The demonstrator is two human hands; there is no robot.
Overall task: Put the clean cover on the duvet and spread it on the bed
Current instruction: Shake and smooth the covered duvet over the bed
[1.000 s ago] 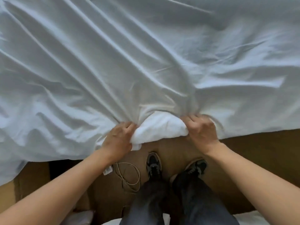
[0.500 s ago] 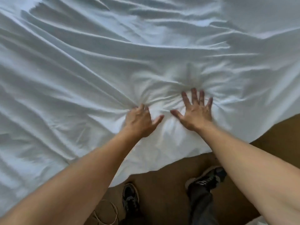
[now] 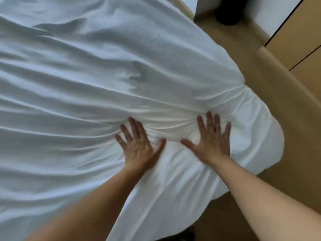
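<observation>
Flanking the white duvet (image 3: 104, 75): tan floor (image 3: 286, 136), wooden cabinet (image 3: 302, 40), dark object (image 3: 229, 11).

A creased white duvet (image 3: 86, 75) lies spread over the bed, covering all of it that is in view, and its bunched corner (image 3: 255, 129) hangs past the edge above the light brown floor (image 3: 295, 180).

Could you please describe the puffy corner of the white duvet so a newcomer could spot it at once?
Follow the white duvet cover to its right edge, over the tan floor. Just past the flat right hand, the puffy corner bulges round and smooth, while the rest lies in long creases.
</observation>
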